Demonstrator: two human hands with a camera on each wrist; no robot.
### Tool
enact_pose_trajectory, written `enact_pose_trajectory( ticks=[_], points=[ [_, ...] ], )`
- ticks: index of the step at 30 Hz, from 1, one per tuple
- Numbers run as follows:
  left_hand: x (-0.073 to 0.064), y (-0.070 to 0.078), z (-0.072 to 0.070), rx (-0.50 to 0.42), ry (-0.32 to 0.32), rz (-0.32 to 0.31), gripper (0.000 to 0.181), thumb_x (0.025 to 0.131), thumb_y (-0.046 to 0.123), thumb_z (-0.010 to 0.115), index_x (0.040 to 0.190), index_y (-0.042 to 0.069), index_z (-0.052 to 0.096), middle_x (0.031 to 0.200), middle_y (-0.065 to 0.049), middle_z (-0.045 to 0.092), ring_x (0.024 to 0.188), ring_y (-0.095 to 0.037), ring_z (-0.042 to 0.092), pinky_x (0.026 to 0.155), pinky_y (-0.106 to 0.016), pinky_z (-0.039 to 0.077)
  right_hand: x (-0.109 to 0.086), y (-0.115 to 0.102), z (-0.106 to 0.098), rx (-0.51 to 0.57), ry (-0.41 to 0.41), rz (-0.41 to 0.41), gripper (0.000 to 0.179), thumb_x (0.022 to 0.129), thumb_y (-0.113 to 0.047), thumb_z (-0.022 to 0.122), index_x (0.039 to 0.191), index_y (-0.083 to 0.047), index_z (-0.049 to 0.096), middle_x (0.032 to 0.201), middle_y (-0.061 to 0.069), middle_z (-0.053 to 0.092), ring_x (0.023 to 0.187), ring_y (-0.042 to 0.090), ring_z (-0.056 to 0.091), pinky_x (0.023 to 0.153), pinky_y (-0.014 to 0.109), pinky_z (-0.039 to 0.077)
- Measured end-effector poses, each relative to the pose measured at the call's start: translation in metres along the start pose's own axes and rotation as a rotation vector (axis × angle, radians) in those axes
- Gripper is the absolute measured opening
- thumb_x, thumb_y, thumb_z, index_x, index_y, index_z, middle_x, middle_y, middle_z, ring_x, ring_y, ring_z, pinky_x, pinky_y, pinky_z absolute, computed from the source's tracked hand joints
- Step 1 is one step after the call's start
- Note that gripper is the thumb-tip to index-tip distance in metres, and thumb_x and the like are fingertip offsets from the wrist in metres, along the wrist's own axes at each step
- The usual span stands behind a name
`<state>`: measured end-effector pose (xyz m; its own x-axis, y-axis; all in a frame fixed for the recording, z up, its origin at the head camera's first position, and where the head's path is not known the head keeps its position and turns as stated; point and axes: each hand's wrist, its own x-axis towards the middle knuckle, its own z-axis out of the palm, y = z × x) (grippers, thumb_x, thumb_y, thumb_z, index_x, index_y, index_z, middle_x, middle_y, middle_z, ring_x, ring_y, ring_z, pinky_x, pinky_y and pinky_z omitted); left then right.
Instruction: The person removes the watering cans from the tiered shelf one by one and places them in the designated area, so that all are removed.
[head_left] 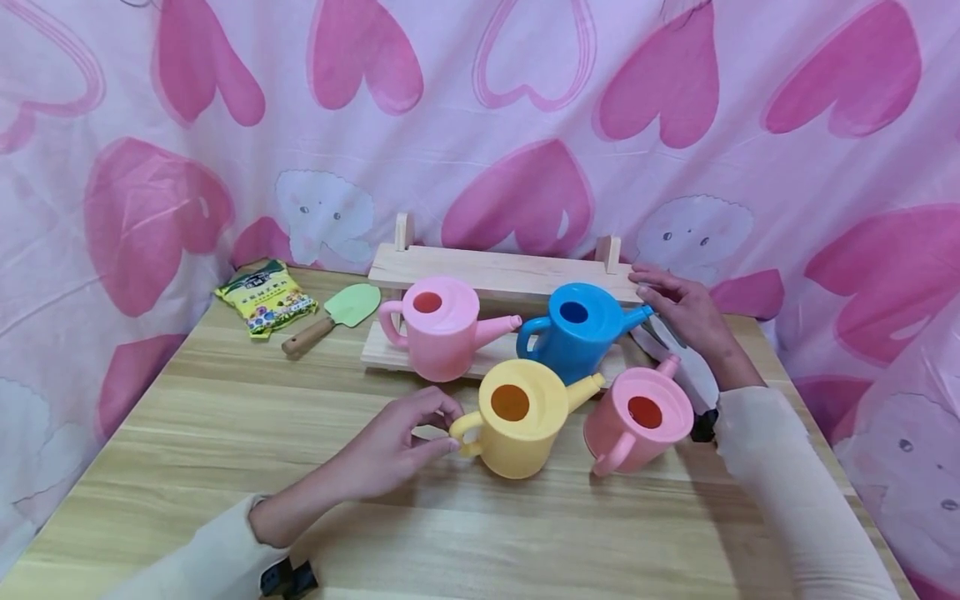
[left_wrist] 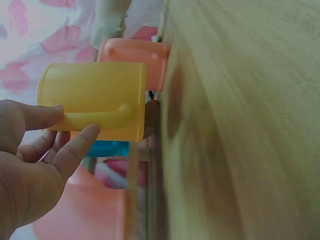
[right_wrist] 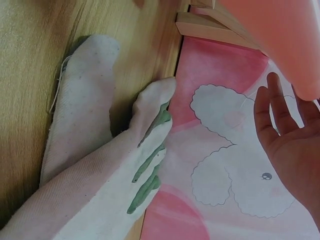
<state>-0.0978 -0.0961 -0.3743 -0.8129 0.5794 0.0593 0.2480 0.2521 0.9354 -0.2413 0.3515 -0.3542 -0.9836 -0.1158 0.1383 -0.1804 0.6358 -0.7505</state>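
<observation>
My left hand (head_left: 401, 437) pinches the handle of a yellow watering can (head_left: 521, 446) between thumb and fingers; in the left wrist view the can (left_wrist: 95, 90) shows close over the tabletop. My right hand (head_left: 686, 312) is at the right end of a small wooden shelf (head_left: 495, 262), fingertips right at the upper board. In the right wrist view, the fingers of that hand (right_wrist: 295, 135) are extended and hold nothing. A blue watering can (head_left: 581, 342) and a pink watering can (head_left: 442, 342) stand at the shelf's lower board. A second pink watering can (head_left: 637, 425) is right of the yellow one.
A green trowel (head_left: 352, 306) with a wooden handle and a yellow printed packet (head_left: 266, 296) lie at the back left. White knit gloves (right_wrist: 85, 90) with green parts lie at the right, below my right hand. A pink heart-patterned curtain (head_left: 517, 192) hangs around the table.
</observation>
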Motion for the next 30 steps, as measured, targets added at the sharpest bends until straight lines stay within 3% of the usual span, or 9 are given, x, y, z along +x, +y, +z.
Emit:
enact_pose_trajectory(
  ticks=[6, 13, 21, 30],
  points=[
    [0.006, -0.011, 0.006, 0.020, -0.006, 0.030, 0.019, 0.096, 0.003, 0.073, 0.110, 0.013, 0.065, 0.109, -0.001, 0.062, 0.108, -0.020, 0.065, 0.089, -0.040, 0.058, -0.001, -0.001, 0.000, -0.002, -0.001, -0.002, 0.045, 0.104, -0.037, 0.062, 0.144, -0.015, 0.062, 0.158, 0.000, 0.045, 0.143, 0.032, 0.043, 0.103, 0.034, 0.048],
    [0.011, -0.014, 0.010, 0.008, -0.018, -0.020, 0.019, 0.095, 0.004, 0.074, 0.110, 0.011, 0.065, 0.109, -0.003, 0.061, 0.107, -0.021, 0.064, 0.095, -0.041, 0.056, 0.001, 0.000, 0.000, -0.020, -0.005, 0.005, 0.047, 0.103, -0.041, 0.062, 0.144, -0.017, 0.062, 0.158, 0.000, 0.044, 0.142, 0.032, 0.044, 0.105, 0.049, 0.047],
    [0.017, -0.017, 0.017, 0.003, -0.045, -0.020, 0.017, 0.095, 0.004, 0.074, 0.109, 0.010, 0.066, 0.107, -0.003, 0.060, 0.105, -0.020, 0.065, 0.091, -0.033, 0.057, -0.001, 0.000, 0.000, -0.009, 0.000, -0.003, 0.048, 0.103, -0.042, 0.062, 0.144, -0.016, 0.061, 0.158, -0.004, 0.044, 0.142, 0.031, 0.044, 0.105, 0.044, 0.047],
    [0.022, -0.018, 0.023, 0.008, -0.066, -0.017, 0.018, 0.093, 0.003, 0.076, 0.106, 0.012, 0.067, 0.104, 0.000, 0.062, 0.102, -0.017, 0.064, 0.098, -0.046, 0.053, 0.001, 0.000, -0.001, -0.016, -0.010, -0.003, 0.046, 0.105, -0.038, 0.061, 0.144, -0.015, 0.061, 0.158, 0.000, 0.045, 0.143, 0.032, 0.043, 0.104, 0.038, 0.047]
  ],
)
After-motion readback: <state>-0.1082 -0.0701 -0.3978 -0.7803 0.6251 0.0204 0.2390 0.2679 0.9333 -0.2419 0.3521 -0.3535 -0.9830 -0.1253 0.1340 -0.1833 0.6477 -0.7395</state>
